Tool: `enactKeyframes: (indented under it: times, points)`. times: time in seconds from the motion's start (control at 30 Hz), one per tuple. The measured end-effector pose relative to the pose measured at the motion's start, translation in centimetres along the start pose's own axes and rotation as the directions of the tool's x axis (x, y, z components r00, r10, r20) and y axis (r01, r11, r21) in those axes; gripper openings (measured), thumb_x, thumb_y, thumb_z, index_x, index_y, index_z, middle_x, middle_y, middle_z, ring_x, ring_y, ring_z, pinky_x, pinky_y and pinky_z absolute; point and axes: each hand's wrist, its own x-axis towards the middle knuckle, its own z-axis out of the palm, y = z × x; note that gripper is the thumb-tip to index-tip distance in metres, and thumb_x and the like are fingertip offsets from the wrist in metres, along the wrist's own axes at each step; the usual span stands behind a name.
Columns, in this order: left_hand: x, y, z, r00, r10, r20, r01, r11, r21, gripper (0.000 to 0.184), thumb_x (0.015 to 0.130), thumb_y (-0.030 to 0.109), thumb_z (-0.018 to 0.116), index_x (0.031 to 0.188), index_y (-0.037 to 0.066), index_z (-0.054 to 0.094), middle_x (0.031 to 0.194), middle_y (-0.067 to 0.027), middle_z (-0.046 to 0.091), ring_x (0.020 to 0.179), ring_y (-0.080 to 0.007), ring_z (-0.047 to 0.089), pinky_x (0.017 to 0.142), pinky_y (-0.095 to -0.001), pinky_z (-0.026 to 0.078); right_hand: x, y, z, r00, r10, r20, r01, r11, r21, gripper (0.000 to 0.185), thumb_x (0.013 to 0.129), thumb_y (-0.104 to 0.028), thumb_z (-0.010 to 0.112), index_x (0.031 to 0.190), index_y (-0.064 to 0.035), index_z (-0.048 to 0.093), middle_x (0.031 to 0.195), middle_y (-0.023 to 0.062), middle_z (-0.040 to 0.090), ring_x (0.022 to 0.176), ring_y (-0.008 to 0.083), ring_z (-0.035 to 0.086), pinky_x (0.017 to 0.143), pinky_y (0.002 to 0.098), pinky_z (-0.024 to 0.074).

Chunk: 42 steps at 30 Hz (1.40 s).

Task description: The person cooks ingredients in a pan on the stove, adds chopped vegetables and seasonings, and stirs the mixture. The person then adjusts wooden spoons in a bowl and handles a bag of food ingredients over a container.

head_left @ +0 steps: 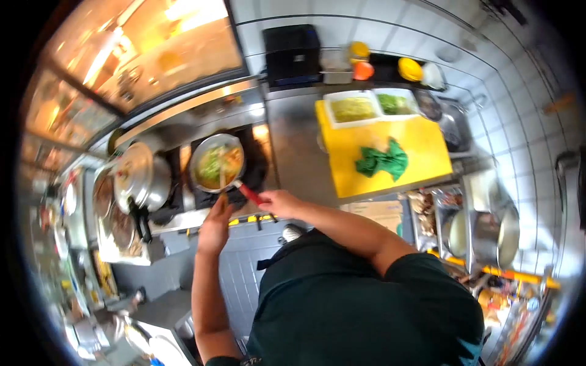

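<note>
A frying pan [194,174] with a red handle [250,194] sits on the stove. In it is food [217,160], partly chopped green and partly orange. My right hand [282,204] is closed around the pan's handle. In my left hand [215,227] is a long wooden-looking stirring utensil [222,178], its far end down in the food. The shape of that end cannot be made out.
Left of the pan stands a large silver pot [149,183] with a black handle [141,221]. To the right, a yellow cutting board [421,149] bears a green cloth [383,160] and white containers [353,110] of chopped food. A black box [292,53] stands against the tiled wall.
</note>
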Motion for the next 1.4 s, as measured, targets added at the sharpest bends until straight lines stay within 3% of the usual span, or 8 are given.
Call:
enactKeyframes:
  times: [0.2, 0.33, 0.63, 0.8, 0.9, 1.07, 1.23, 1.4]
  points:
    - [-2.6, 7.0, -6.9, 0.986, 0.007, -0.167, -0.018, 0.998, -0.063, 0.023, 0.091, 0.0, 0.064, 0.113, -0.001, 0.07, 0.122, -0.0245, 0.065, 0.098, -0.0389, 0.071, 0.08, -0.0417, 0.059, -7.8, 6.5, -14.2, 0.629, -0.158, -0.761, -0.449, 0.726, -0.521, 0.055, 0.087, -0.043, 0.071, 0.126, -0.0049, 0.066, 0.138, 0.0323, 0.052, 0.133, 0.0516, 0.043, 0.109, 0.0608, 0.0361]
    - [-1.7, 6.0, -3.1, 0.99, -0.106, -0.093, 0.101, 0.994, -0.052, 0.028, 0.091, 0.002, 0.064, 0.118, 0.0, 0.067, 0.121, -0.0254, 0.064, 0.099, -0.0421, 0.069, 0.08, -0.0441, 0.059, -13.8, 14.2, -22.0, 0.275, 0.417, -0.866, -0.886, 0.46, -0.06, 0.091, 0.082, -0.061, 0.07, 0.157, -0.0211, 0.037, 0.162, 0.0337, 0.015, 0.149, 0.0547, 0.012, 0.118, 0.0654, 0.0187]
    - [0.6, 6.4, 1.2, 0.987, -0.089, -0.137, 0.092, 0.996, 0.015, 0.028, 0.093, 0.006, 0.063, 0.12, 0.001, 0.064, 0.124, -0.0273, 0.061, 0.096, -0.0452, 0.068, 0.078, -0.0484, 0.059, -12.5, 15.4, -15.1, 0.644, -0.094, -0.759, -0.318, 0.87, -0.377, 0.023, 0.076, -0.017, 0.074, 0.093, -0.0043, 0.066, 0.088, 0.0212, 0.065, 0.087, 0.0413, 0.064, 0.079, 0.054, 0.0515]
    - [0.3, 6.3, 1.7, 0.982, -0.092, -0.166, 0.099, 0.994, 0.036, 0.028, 0.093, 0.009, 0.065, 0.12, 0.001, 0.063, 0.124, -0.0271, 0.061, 0.101, -0.0459, 0.066, 0.082, -0.0498, 0.058, -7.6, 11.2, -5.2, 0.853, -0.195, -0.484, -0.093, 0.856, -0.508, 0.028, 0.075, -0.013, 0.071, 0.101, -0.0054, 0.066, 0.117, 0.0233, 0.062, 0.11, 0.0426, 0.06, 0.095, 0.0509, 0.0489]
    - [0.6, 6.6, 3.3, 0.983, -0.092, -0.157, 0.093, 0.996, -0.001, 0.031, 0.092, 0.012, 0.068, 0.12, 0.0, 0.063, 0.126, -0.0277, 0.06, 0.103, -0.0462, 0.065, 0.084, -0.0493, 0.057, -7.3, 7.9, -3.4, 0.901, -0.189, -0.391, -0.118, 0.759, -0.64, 0.071, 0.067, -0.038, 0.084, 0.126, -0.0045, 0.065, 0.146, 0.0354, 0.04, 0.14, 0.0539, 0.033, 0.114, 0.0655, 0.0273]
    - [0.6, 6.9, 6.8, 0.985, -0.056, -0.162, 0.063, 0.997, 0.04, 0.054, 0.089, 0.02, 0.076, 0.134, -0.003, 0.056, 0.136, -0.0371, 0.051, 0.122, -0.0518, 0.055, 0.098, -0.051, 0.051, -9.9, 6.3, -5.0, 0.873, -0.37, -0.319, 0.088, 0.761, -0.642, 0.067, 0.08, -0.033, 0.079, 0.137, -0.0049, 0.058, 0.155, 0.033, 0.03, 0.147, 0.0495, 0.027, 0.118, 0.0611, 0.0259]
    - [2.3, 10.5, 5.6, 0.994, -0.101, -0.028, 0.103, 0.993, 0.061, 0.067, 0.094, 0.029, 0.07, 0.149, 0.0, 0.044, 0.145, -0.0367, 0.043, 0.132, -0.0519, 0.046, 0.107, -0.0515, 0.044, -18.4, 10.2, -9.5, 0.803, -0.256, -0.539, -0.056, 0.867, -0.495, 0.063, 0.084, -0.028, 0.075, 0.14, -0.0049, 0.055, 0.155, 0.0305, 0.032, 0.146, 0.0478, 0.028, 0.12, 0.0565, 0.026]
    - [3.6, 16.8, 5.6, 0.95, 0.091, -0.3, 0.054, 0.896, 0.441, 0.074, 0.103, 0.049, 0.052, 0.155, 0.0, 0.034, 0.158, -0.03, 0.032, 0.146, -0.0484, 0.03, 0.117, -0.0627, 0.029, -32.8, 17.8, -14.7, 0.594, -0.021, -0.804, -0.278, 0.932, -0.23, 0.058, 0.084, -0.02, 0.072, 0.139, -0.0083, 0.055, 0.15, 0.0253, 0.042, 0.14, 0.045, 0.039, 0.114, 0.0521, 0.0372]
